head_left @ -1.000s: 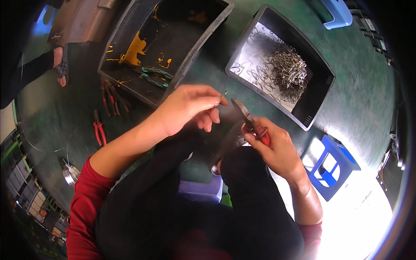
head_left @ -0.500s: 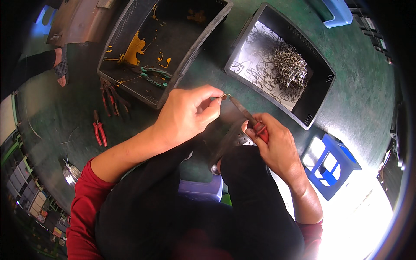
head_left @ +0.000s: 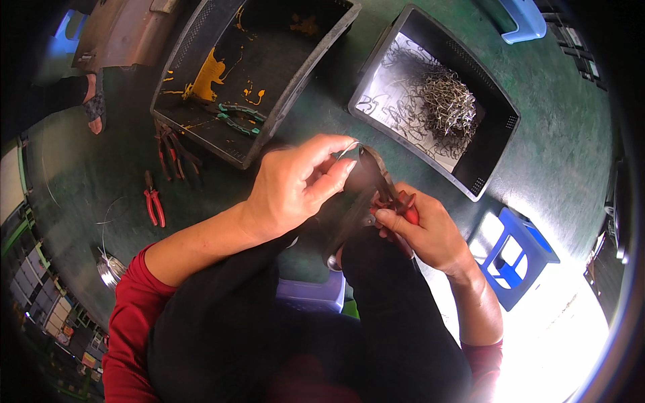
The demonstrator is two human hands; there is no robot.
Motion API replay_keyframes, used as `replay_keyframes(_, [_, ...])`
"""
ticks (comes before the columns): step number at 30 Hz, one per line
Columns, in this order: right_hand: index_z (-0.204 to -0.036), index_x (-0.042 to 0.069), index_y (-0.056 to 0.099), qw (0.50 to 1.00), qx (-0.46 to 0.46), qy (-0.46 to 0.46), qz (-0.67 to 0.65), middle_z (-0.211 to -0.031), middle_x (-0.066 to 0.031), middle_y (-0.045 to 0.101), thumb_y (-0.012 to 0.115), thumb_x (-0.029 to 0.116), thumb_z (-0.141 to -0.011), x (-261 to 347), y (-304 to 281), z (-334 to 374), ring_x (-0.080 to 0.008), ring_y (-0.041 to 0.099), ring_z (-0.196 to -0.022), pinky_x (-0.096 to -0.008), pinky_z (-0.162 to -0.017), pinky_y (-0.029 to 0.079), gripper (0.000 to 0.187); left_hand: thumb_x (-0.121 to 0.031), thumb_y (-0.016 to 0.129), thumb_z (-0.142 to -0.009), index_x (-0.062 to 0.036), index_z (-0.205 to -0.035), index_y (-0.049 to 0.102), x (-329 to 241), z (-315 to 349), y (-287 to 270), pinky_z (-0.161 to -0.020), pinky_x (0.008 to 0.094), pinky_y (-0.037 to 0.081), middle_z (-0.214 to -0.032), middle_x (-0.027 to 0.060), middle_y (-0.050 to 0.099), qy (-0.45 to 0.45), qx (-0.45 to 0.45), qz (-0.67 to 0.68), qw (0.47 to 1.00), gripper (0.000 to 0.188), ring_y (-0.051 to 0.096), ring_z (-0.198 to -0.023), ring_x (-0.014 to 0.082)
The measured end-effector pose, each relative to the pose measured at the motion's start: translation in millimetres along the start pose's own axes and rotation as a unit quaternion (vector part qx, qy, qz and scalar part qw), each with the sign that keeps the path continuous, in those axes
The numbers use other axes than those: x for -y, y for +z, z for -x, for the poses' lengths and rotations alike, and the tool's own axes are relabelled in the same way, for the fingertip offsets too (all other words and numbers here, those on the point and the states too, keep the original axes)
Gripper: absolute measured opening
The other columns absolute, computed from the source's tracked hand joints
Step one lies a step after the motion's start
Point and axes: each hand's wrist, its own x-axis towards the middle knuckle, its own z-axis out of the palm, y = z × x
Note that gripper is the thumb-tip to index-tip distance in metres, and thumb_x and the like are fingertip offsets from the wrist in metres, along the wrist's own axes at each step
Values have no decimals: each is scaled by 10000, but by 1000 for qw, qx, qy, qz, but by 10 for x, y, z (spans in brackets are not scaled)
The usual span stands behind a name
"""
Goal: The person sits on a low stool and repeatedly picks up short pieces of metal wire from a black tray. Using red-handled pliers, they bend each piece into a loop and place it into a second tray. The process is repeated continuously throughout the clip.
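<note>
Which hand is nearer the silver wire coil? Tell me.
Left. The left hand is up and right of the silver wire coil; the right hand is much farther right.

Yellow patches (head_left: 209, 75) streak the black crate (head_left: 311, 70), with green-handled pliers (head_left: 232, 123) inside. Right of the crate: silvery wire pieces (head_left: 449, 104), a blue stool (head_left: 508, 283). Below the crate: held red-handled pliers (head_left: 384, 180), red sleeves (head_left: 138, 295), black trousers (head_left: 208, 316).
</note>
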Motion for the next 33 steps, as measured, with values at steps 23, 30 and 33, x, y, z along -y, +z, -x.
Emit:
replay_keyframes(23, [-1116,18,601,993,-49,-60,94,-917,-73,670,628,201,-919,-28,-32,43,-117,586,-855,-283,-814,459,271,-182,515,-988,19,-1096,627,156,-158,-129,-496,198,357,-660,43,568,-270,144,352,885,255,438,-521,65])
replay_keyframes(30, [-1105,8,605,993,-38,-52,99,-873,-47,642,627,206,-922,-24,-28,53,-109,571,-816,-265,-774,458,271,-181,510,-990,10,-1091,631,201,-158,-139,-499,204,367,-675,55,587,-264,169,347,884,249,457,-524,72])
replay_keyframes(33, [-1092,24,601,995,-36,-40,86,-892,-101,658,631,234,-908,-38,-19,47,-206,620,-830,-326,-776,475,281,-172,498,-993,9,-1098,628,191,-163,-131,-514,206,389,-709,54,606,-252,169,311,901,247,484,-542,74])
